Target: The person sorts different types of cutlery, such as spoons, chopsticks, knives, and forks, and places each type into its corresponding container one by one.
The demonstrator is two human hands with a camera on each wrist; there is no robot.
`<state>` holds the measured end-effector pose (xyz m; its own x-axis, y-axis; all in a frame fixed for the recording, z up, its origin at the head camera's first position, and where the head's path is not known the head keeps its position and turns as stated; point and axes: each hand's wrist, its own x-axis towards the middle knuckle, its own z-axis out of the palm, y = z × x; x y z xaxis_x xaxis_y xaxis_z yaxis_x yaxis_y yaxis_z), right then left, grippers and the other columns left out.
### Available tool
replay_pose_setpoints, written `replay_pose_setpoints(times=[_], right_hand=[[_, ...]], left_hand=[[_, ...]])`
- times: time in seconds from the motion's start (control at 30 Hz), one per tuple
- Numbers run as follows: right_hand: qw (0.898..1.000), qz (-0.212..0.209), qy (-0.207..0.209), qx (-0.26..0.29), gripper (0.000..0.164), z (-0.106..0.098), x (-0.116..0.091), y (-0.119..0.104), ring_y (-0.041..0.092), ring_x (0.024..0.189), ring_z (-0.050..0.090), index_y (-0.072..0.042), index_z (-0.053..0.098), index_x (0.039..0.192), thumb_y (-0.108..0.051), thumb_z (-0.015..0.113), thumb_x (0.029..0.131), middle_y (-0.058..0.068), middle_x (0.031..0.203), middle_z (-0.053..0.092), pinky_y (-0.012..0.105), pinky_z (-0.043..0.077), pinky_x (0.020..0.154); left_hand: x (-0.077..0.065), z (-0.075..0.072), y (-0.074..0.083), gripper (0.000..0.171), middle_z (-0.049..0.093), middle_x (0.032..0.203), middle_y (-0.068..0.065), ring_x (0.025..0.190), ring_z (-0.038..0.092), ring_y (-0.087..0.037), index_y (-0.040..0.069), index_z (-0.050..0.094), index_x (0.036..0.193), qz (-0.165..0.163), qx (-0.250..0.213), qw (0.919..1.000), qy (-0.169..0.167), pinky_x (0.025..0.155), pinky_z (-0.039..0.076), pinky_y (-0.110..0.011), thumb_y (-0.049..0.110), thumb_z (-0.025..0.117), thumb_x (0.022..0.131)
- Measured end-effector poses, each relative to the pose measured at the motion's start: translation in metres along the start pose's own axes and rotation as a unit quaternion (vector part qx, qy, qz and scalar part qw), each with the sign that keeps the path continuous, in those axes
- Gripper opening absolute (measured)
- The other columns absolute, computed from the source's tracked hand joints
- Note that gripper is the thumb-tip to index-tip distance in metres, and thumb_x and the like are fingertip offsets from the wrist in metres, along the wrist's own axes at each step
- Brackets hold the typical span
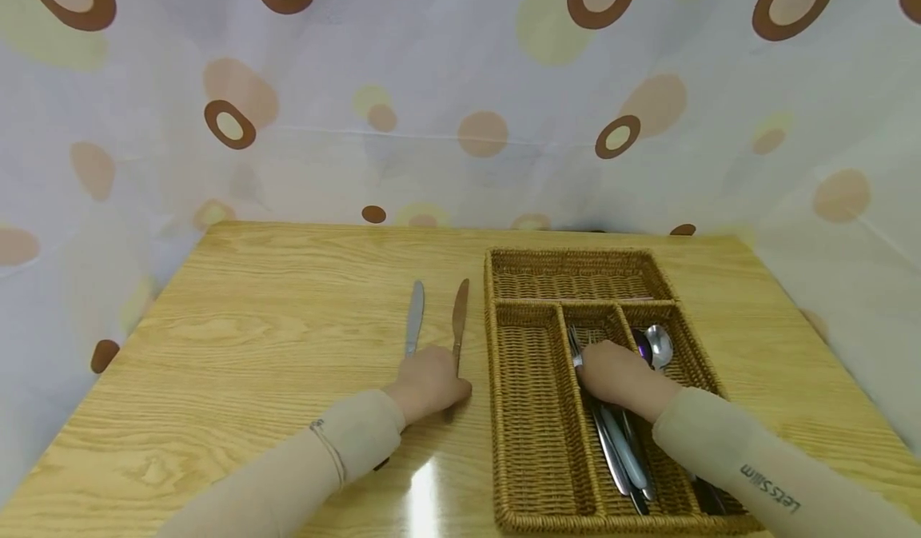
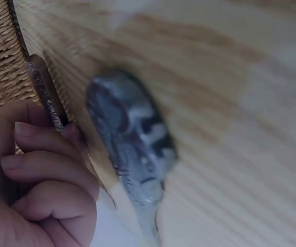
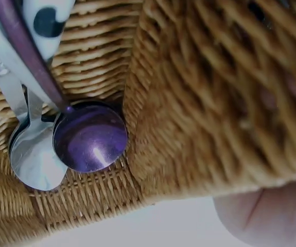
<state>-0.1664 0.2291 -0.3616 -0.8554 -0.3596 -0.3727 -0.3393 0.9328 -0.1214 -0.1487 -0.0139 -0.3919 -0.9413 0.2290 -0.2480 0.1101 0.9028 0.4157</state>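
Note:
My left hand (image 1: 429,382) pinches the handle of a brown-bladed table knife (image 1: 460,314) lying on the table. In the left wrist view, its fingers (image 2: 55,170) are curled beside the brown handle (image 2: 49,92). A silver table knife (image 1: 415,318) lies just left of it, its patterned handle (image 2: 129,134) partly under the left forearm. My right hand (image 1: 615,374) reaches down into the middle compartment of a wicker cutlery tray (image 1: 496,442), over several forks (image 1: 575,346). Its fingertips are hidden, and a woven wall blocks most of it in the right wrist view.
The tray's right compartment holds spoons, including a silver one (image 1: 659,346) and a purple one (image 3: 90,136). Woven dividers (image 1: 576,410) separate the compartments. A spotted cloth (image 1: 432,122) hangs behind the wooden table (image 1: 288,322).

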Motion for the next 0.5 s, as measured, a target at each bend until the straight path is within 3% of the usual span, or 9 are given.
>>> replay_pose_setpoints(times=[0.13,0.3,0.43,0.5], right_hand=[[0.998,0.027,0.027,0.057,0.036,-0.008,0.002,0.001,0.008,0.041,0.032,-0.012,0.045,0.058,-0.014,0.048,0.094,-0.003,0.046,0.035,0.023,0.033,0.044],[0.994,0.032,0.033,0.102,0.040,-0.020,0.002,0.005,0.007,0.037,0.030,-0.015,0.043,0.055,-0.018,0.047,0.095,-0.006,0.042,0.032,0.024,0.034,0.043],[0.991,0.033,0.024,0.125,0.034,-0.024,0.001,0.006,0.008,0.037,0.032,-0.007,0.060,0.067,-0.020,0.046,0.096,-0.006,0.042,0.033,0.025,0.037,0.043],[0.991,0.031,0.021,0.131,0.031,-0.025,0.000,0.006,0.008,0.036,0.033,0.000,0.067,0.084,-0.020,0.046,0.096,-0.006,0.042,0.034,0.025,0.038,0.043]], left_hand=[[-0.001,-0.002,-0.003,0.030,0.043,0.051,0.001,0.040,0.036,-0.010,0.013,0.044,0.053,-0.013,-0.037,0.9992,0.002,0.036,0.030,-0.021,0.018,0.059,0.078],[-0.002,-0.004,-0.004,0.034,0.036,0.048,0.003,0.039,0.033,-0.009,0.014,0.039,0.052,-0.024,-0.039,0.9989,0.002,0.034,0.027,-0.020,0.018,0.057,0.081],[-0.002,-0.003,-0.005,0.034,0.036,0.046,0.003,0.038,0.031,-0.009,0.015,0.038,0.052,-0.023,-0.052,0.9984,0.003,0.034,0.025,-0.020,0.018,0.054,0.081],[-0.002,-0.003,-0.006,0.029,0.037,0.049,0.003,0.039,0.033,-0.009,0.014,0.041,0.055,-0.019,-0.068,0.9975,0.005,0.035,0.027,-0.020,0.018,0.053,0.081]])
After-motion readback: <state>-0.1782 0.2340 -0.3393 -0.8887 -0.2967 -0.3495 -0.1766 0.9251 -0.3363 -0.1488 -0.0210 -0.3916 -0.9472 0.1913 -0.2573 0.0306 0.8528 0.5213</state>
